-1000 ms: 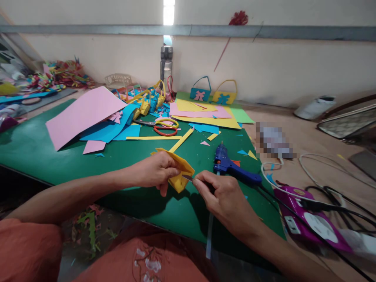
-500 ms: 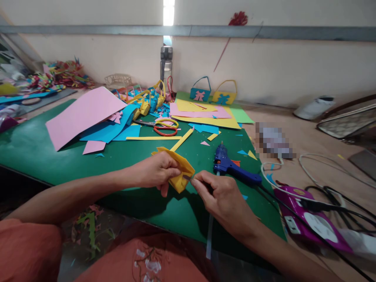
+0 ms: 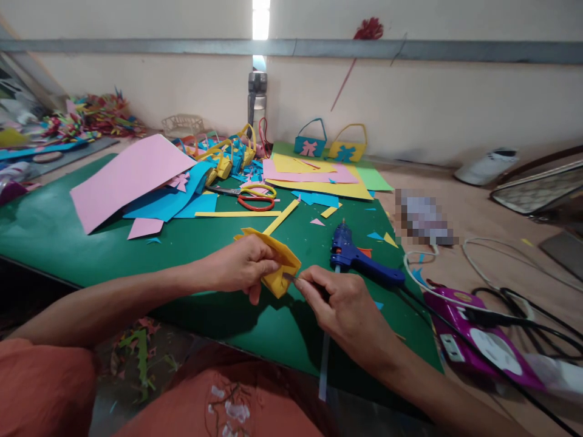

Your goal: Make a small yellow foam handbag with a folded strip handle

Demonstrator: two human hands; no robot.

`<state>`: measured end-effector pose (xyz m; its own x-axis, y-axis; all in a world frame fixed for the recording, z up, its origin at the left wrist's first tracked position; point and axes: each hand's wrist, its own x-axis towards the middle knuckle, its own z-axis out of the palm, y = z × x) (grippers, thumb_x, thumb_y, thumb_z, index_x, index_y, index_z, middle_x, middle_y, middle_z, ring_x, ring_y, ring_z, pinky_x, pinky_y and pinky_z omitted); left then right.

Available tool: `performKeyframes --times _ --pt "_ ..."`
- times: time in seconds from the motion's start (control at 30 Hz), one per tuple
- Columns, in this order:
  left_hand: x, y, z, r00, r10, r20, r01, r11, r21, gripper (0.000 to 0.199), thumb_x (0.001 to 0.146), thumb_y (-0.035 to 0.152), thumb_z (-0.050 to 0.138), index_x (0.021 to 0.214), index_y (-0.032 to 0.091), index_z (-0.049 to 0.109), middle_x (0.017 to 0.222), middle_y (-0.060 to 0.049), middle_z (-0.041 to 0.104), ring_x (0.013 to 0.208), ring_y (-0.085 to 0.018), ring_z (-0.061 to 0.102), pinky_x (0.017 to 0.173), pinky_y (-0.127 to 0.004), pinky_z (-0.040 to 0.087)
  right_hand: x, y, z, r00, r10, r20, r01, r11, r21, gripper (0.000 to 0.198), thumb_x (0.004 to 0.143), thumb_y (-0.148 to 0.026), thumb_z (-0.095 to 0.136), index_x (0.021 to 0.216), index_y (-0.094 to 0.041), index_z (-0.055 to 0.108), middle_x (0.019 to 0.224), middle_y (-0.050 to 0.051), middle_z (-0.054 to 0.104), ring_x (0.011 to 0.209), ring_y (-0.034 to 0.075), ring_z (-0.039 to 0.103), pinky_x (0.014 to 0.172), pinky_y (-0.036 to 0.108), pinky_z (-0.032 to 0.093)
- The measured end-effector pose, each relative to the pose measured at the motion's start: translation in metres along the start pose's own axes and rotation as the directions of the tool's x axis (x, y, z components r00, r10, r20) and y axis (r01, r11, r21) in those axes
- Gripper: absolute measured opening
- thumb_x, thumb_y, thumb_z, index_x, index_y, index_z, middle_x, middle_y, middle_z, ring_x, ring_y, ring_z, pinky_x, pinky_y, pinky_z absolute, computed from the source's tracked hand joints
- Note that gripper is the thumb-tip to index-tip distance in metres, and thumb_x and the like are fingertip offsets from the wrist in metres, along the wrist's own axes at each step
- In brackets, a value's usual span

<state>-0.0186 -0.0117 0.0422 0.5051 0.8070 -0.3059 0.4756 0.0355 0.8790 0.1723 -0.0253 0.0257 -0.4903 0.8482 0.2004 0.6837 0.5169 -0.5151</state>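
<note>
My left hand (image 3: 250,264) is closed on a folded yellow paper piece (image 3: 288,258), held above the green board (image 3: 218,309). My right hand (image 3: 334,297) pinches a thin dark pointed tool (image 3: 293,278), its tip against the lower right part of the yellow paper; most of the tool is hidden in the fingers, so its kind is unclear. A blue glue gun (image 3: 359,258) lies just beyond my right hand, a glue stick (image 3: 325,364) showing below the hand. Yellow paper strips (image 3: 282,217) lie behind the folded piece.
Scissors (image 3: 255,197) lie mid-board near pink sheets (image 3: 132,176) and blue paper (image 3: 182,197). Small paper bags (image 3: 348,150) stand at the back beside a bottle (image 3: 257,100). A purple power strip (image 3: 478,340) with cables lies at the right.
</note>
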Motion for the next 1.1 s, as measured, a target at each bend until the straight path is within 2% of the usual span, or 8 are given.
performKeyframes --times 0.27,0.6,1.1 --pt "-0.0006 0.0001 -0.0009 0.999 -0.037 -0.029 0.038 0.999 0.006 0.025 0.088 0.021 0.041 0.066 0.014 0.051 0.044 0.001 0.056 0.04 -0.009 0.053 0.043 -0.017 0.04 -0.002 0.0015 0.0021 1.0 0.003 0.015 -0.003 1.0 -0.008 0.029 0.087 -0.032 0.043 0.066 -0.019 0.057 0.056 -0.001 0.056 0.047 0.011 0.046 0.05 0.024 0.029" --pt "-0.0004 -0.0003 0.0001 0.999 -0.041 -0.008 0.041 0.999 0.012 0.027 0.089 0.02 0.04 0.07 0.011 0.057 0.045 0.0 0.057 0.04 -0.008 0.053 0.041 -0.016 0.036 -0.0001 0.0021 0.0023 1.0 -0.014 0.024 0.014 1.0 -0.015 0.027 0.087 -0.03 0.044 0.066 -0.019 0.057 0.054 -0.002 0.055 0.046 0.01 0.046 0.049 0.024 0.029" --pt "-0.0005 -0.0053 0.0002 0.999 -0.05 0.002 0.05 0.999 0.008 0.024 0.089 0.023 0.042 0.077 0.011 0.06 0.046 0.001 0.057 0.043 -0.009 0.056 0.043 -0.016 0.039 0.0 0.0003 0.0 0.998 -0.034 -0.059 0.032 0.999 -0.027 0.029 0.089 -0.03 0.042 0.066 -0.019 0.055 0.056 0.0 0.057 0.048 0.01 0.048 0.05 0.024 0.031"
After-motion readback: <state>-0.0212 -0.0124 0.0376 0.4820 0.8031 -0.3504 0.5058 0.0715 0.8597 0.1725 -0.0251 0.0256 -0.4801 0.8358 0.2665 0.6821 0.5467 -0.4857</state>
